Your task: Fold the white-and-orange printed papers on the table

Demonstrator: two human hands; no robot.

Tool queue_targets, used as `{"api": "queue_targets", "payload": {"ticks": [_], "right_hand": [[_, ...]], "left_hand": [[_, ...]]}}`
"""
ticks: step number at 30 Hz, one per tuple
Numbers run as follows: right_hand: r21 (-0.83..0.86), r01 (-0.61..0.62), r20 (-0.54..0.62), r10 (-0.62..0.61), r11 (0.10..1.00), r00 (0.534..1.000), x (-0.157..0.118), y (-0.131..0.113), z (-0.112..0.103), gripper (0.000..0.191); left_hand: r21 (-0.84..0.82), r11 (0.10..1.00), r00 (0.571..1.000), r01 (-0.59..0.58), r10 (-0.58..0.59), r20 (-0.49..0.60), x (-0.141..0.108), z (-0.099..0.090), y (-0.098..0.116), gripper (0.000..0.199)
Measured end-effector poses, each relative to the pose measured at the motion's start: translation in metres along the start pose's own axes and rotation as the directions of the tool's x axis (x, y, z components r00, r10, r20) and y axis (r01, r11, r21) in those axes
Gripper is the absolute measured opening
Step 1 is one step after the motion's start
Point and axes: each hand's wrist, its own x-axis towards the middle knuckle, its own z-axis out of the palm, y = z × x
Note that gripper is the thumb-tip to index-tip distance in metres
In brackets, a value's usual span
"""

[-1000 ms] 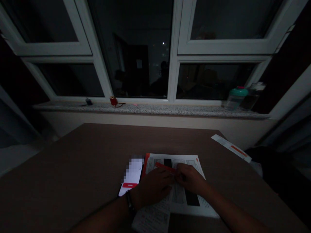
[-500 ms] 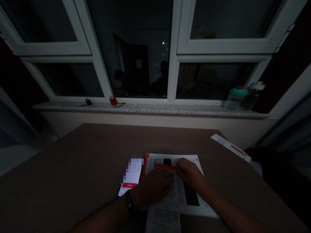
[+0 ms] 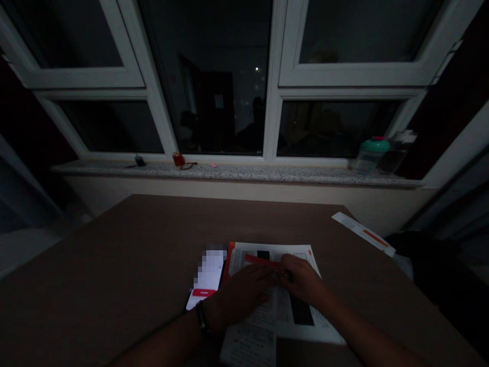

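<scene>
- My left hand [image 3: 242,295] and right hand [image 3: 301,280] meet at the end of a thin red strip [image 3: 262,261], lower centre; I cannot tell if they grip it.
- The strip lies on white printed sheets [image 3: 305,331].
- A black smartphone [image 3: 206,275] with a lit screen sits just left of the sheets.
- A teal-lidded clear bottle [image 3: 370,155] stands on the speckled stone windowsill [image 3: 237,172], upper right.

Two bare forearms [image 3: 367,331], a dark wristwatch [image 3: 201,317] with a narrow strap around the left wrist [image 3: 210,318], just behind the left hand [image 3: 242,294], nothing worn on the right hand [image 3: 301,279]
</scene>
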Motion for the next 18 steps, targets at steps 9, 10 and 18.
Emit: {"api": "queue_targets", "payload": {"ticks": [9,10,18], "right_hand": [[-0.022,0.013,-0.017,-0.014,1.000,1.000,0.007,0.011,0.003,0.020],[-0.040,-0.010,-0.030,0.009,0.999,0.999,0.007,0.013,0.003,0.020],[-0.067,-0.148,-0.146,0.137,0.987,0.980,0.004,0.015,0.001,0.012]], "left_hand": [[0.084,0.996,1.000,-0.015,0.014,0.009,0.000,0.000,0.001,0.034],[0.087,0.996,1.000,-0.016,0.015,0.016,0.000,-0.001,0.001,0.035],[0.053,0.999,0.997,0.008,-0.012,0.083,-0.011,0.002,0.004,0.071]]}}
